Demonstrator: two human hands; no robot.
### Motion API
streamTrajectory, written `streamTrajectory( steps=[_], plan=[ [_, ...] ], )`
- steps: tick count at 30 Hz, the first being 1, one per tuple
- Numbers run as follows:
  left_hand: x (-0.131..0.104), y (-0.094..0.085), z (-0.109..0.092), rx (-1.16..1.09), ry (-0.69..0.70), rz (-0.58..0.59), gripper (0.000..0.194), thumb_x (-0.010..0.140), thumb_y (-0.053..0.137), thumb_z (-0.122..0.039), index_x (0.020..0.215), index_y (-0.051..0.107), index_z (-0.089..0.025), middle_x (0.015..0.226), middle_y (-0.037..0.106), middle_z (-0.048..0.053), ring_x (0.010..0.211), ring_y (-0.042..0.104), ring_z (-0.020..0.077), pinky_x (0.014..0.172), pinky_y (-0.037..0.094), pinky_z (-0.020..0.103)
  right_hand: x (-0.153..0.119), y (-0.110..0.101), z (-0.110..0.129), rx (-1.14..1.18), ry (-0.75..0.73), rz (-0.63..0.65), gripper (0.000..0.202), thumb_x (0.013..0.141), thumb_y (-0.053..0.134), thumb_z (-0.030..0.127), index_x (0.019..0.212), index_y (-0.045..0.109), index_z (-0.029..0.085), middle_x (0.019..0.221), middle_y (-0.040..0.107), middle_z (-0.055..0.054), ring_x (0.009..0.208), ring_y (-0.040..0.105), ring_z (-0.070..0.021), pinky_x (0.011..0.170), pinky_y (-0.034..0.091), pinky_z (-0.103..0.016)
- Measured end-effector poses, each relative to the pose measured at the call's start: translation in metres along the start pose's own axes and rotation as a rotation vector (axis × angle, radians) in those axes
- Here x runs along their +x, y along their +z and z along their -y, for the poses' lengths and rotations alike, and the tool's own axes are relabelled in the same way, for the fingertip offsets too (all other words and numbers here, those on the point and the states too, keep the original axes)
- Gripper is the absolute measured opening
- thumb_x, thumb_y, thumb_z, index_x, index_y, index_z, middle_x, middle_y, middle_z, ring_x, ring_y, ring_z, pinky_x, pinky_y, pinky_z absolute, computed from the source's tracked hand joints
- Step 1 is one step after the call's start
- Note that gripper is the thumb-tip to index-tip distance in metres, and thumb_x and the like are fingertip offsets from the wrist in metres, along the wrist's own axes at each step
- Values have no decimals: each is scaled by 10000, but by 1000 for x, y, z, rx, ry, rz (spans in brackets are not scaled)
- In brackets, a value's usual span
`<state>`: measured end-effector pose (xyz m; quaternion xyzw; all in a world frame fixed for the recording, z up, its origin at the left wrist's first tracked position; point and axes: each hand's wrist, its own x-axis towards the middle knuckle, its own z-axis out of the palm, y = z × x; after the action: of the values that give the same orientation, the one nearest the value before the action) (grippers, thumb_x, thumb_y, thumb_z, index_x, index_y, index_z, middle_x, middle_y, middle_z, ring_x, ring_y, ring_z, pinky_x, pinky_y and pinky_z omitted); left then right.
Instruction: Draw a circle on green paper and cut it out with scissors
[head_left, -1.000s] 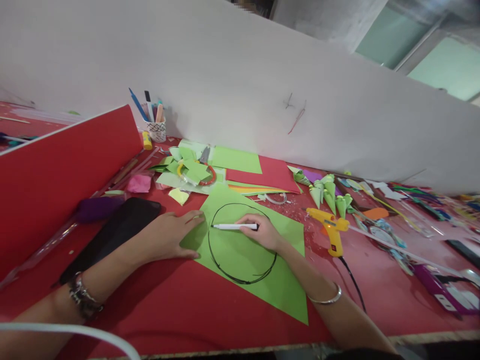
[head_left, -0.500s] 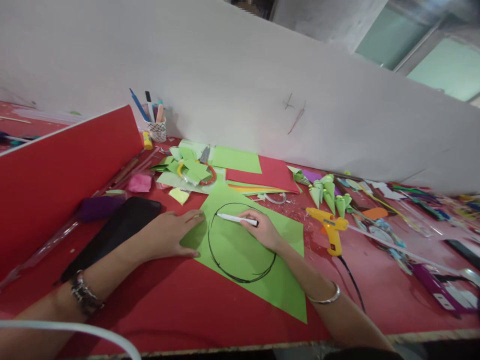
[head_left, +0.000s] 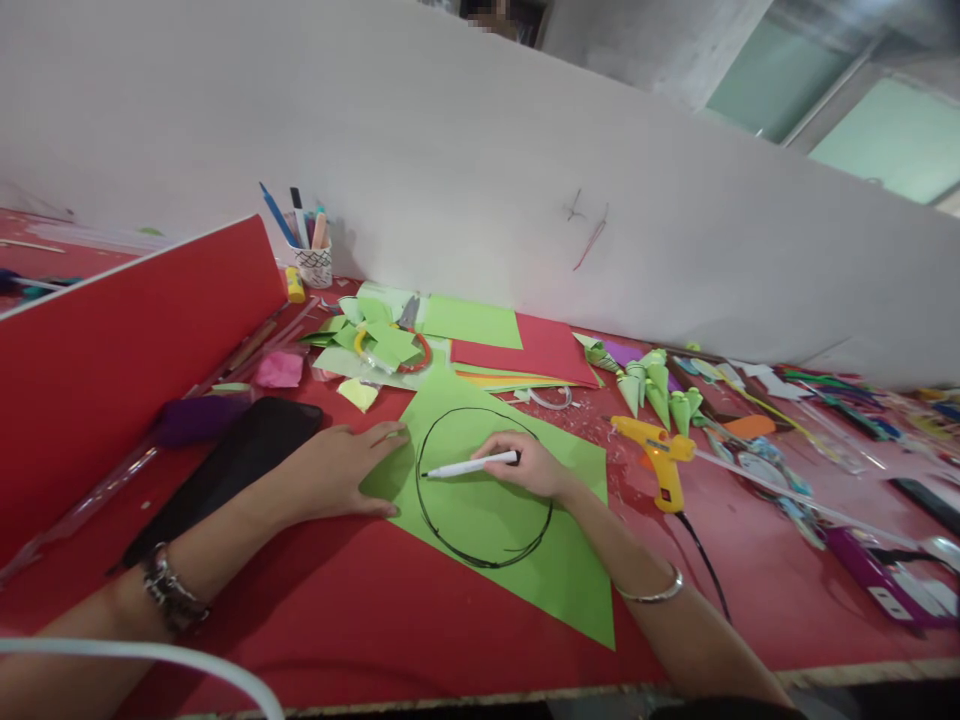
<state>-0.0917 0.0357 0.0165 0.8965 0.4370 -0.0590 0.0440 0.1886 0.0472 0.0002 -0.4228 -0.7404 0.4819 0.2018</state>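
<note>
On desk: cup holds upright pens; right hand grips marker; left hand flat, open on green sheet.

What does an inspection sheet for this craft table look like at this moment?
Surface: red table, mostly covered at the far side.
Job's things: green sheet with a black circle; white marker tip at the circle's left edge.
Clutter: paper scraps, paper cones, pen cup, black case.
Hands: left hand flat on the sheet's corner; right hand fingers grip the marker.
Cables: glue gun cord runs toward the near edge.
Surroundings: white partition, red board.
</note>
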Motion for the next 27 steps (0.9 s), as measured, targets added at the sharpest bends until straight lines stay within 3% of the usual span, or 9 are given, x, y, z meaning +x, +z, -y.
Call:
streamTrajectory(
  steps=[7,17,23,27],
  plan=[
    [-1,2,0,14,-3,-10,744,663,532,-614,1292,379,-249,1347,404,84,819,591,254,740,412,338,2,4,1,-40,11,-124,178,780,540,300,900,603,185,613,503,29,489,392,-87,436,294,-197],
    [0,2,1,-12,-9,-3,759,658,552,-582,1308,361,-241,1342,416,73,830,587,264,762,419,358,1,-3,-2,-122,-52,83,214,728,606,310,857,690,162,594,529,8,509,416,-88,476,324,-205],
    [0,0,1,-15,5,6,743,670,535,-580,1305,364,-234,1333,422,79,816,592,269,732,425,361,2,-2,-1,29,-3,20,241,775,550,339,927,647,178,613,527,21,492,399,-81,438,297,-190],
    [1,1,3,-15,8,18,747,671,529,-589,1302,364,-225,1342,414,77,837,591,275,741,425,361,4,4,1,-23,-38,28,244,781,551,353,923,653,183,602,533,18,481,395,-81,434,287,-196]
  ],
)
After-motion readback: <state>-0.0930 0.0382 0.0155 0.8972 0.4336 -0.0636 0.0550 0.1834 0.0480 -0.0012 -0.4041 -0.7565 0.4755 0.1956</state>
